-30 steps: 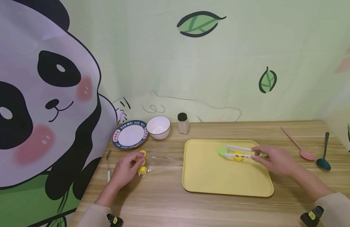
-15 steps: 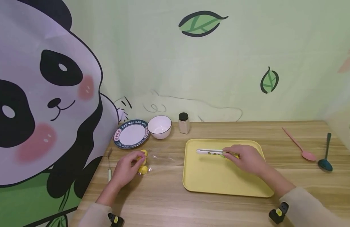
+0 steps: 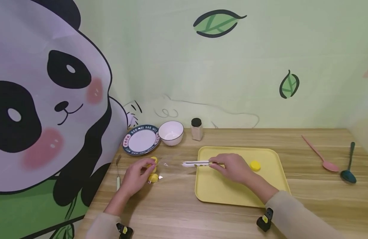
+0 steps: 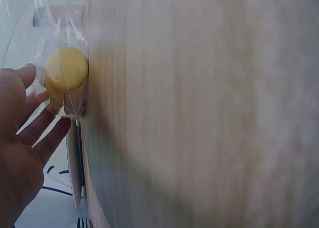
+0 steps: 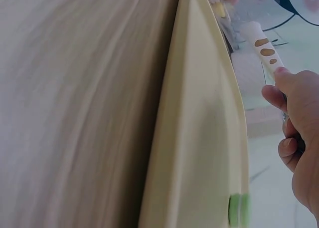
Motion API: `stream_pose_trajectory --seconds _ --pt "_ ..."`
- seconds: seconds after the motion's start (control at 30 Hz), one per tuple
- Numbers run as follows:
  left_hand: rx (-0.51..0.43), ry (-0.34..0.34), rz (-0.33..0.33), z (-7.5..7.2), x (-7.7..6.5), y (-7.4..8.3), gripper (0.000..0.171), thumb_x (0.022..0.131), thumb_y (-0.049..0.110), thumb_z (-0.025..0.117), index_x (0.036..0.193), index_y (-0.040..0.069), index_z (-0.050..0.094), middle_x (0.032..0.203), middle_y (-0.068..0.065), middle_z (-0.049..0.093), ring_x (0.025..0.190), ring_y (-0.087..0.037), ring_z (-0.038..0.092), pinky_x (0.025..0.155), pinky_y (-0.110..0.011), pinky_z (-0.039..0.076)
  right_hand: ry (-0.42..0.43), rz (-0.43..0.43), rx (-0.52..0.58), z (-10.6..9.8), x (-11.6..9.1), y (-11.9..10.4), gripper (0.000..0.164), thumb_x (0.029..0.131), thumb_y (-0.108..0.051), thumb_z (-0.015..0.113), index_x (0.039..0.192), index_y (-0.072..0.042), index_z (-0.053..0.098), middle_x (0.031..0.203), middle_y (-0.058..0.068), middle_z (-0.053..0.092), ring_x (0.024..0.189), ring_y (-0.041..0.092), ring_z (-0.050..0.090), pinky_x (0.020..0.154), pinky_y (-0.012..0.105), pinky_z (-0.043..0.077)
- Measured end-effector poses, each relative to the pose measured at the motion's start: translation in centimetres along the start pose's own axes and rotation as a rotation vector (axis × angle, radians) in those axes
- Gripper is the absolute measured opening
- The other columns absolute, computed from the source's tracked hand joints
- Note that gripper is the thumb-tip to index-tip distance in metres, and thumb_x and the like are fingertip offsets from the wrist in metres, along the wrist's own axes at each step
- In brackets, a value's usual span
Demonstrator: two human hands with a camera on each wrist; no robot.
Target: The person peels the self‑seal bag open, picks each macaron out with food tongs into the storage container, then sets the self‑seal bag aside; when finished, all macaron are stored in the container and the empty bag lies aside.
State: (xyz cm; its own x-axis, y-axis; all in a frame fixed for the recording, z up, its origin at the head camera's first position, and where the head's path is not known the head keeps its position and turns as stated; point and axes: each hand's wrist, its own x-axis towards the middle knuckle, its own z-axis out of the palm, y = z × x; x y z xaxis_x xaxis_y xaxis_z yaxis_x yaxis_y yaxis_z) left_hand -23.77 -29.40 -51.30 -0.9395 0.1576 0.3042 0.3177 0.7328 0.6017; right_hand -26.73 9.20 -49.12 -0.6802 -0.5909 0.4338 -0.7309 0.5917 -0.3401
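My left hand [image 3: 137,177] holds the clear plastic bag [image 3: 172,162] near its left end, thumb and fingers at the film. Inside are yellow macarons [image 4: 67,68], partly covered by the fingers in the head view. My right hand [image 3: 231,167] grips white tongs [image 3: 195,163] with dark spots. Their arms are close together with nothing visible between them, and the tips reach past the tray's left edge over the bag's right part. On the yellow tray [image 3: 228,196] lie a yellow macaron [image 3: 255,165] and a green macaron [image 5: 239,210], the green one hidden by the hand in the head view.
A blue-rimmed plate [image 3: 142,140], a white bowl [image 3: 171,133] and a black-capped jar [image 3: 196,129] stand along the back. A fork [image 3: 118,176] lies left of my left hand. The pink spoon [image 3: 330,165] and dark ladle [image 3: 348,176] lie at the right.
My right hand has moved left across the tray with the tongs, whose spread arms have come together. The yellow macaron on the tray is uncovered. My left hand stays at the bag.
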Motion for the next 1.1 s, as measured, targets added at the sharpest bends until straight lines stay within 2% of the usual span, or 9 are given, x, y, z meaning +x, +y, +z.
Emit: stream_pose_trajectory --seconds 0.43,0.63,0.7,0.87,1.1 --pt "-0.002 0.007 -0.002 0.1 0.0 -0.1 0.013 0.092 0.023 0.064 0.104 0.021 0.068 0.112 0.01 0.065 0.104 -0.009 0.059 0.084 -0.03 0.054 -0.097 -0.02 -0.04 2.1 3.6 -2.2 0.026 0.093 -0.036 0.062 0.111 -0.022 0.072 0.086 -0.012 0.066 0.066 0.004 0.053 0.058 0.025 0.047" --pt "-0.016 0.005 0.013 0.1 0.1 0.0 0.013 0.092 0.023 0.064 0.104 0.02 0.068 0.115 0.007 0.064 0.107 -0.011 0.059 0.084 -0.031 0.054 -0.161 -0.014 -0.026 3.5 5.3 -3.6 0.027 0.093 -0.036 0.061 0.112 -0.02 0.071 0.099 -0.007 0.07 0.079 0.009 0.062 0.067 0.032 0.052" --pt "-0.02 0.005 0.02 0.1 0.2 0.1 0.012 0.092 0.021 0.064 0.103 0.02 0.068 0.115 0.007 0.064 0.107 -0.012 0.059 0.084 -0.03 0.054 -0.184 0.002 -0.022 3.9 5.7 -4.0 0.027 0.093 -0.036 0.061 0.113 -0.021 0.071 0.098 -0.007 0.07 0.078 0.01 0.063 0.066 0.033 0.052" --pt "-0.023 0.002 0.005 0.1 0.2 0.3 0.009 0.092 0.021 0.065 0.1 0.023 0.068 0.115 0.01 0.064 0.107 -0.009 0.059 0.083 -0.027 0.053 -0.211 0.048 0.005 5.0 6.5 -4.9 0.028 0.093 -0.038 0.061 0.114 -0.021 0.07 0.089 -0.011 0.068 0.07 0.005 0.056 0.06 0.027 0.048" --pt "-0.024 0.008 0.008 0.0 0.0 0.2 0.008 0.092 0.022 0.065 0.099 0.021 0.068 0.115 0.009 0.064 0.107 -0.01 0.059 0.083 -0.029 0.054 -0.228 0.054 0.012 6.6 7.2 -5.7 0.024 0.092 -0.037 0.062 0.108 -0.021 0.07 0.084 -0.012 0.065 0.07 0.002 0.056 0.058 0.024 0.048"
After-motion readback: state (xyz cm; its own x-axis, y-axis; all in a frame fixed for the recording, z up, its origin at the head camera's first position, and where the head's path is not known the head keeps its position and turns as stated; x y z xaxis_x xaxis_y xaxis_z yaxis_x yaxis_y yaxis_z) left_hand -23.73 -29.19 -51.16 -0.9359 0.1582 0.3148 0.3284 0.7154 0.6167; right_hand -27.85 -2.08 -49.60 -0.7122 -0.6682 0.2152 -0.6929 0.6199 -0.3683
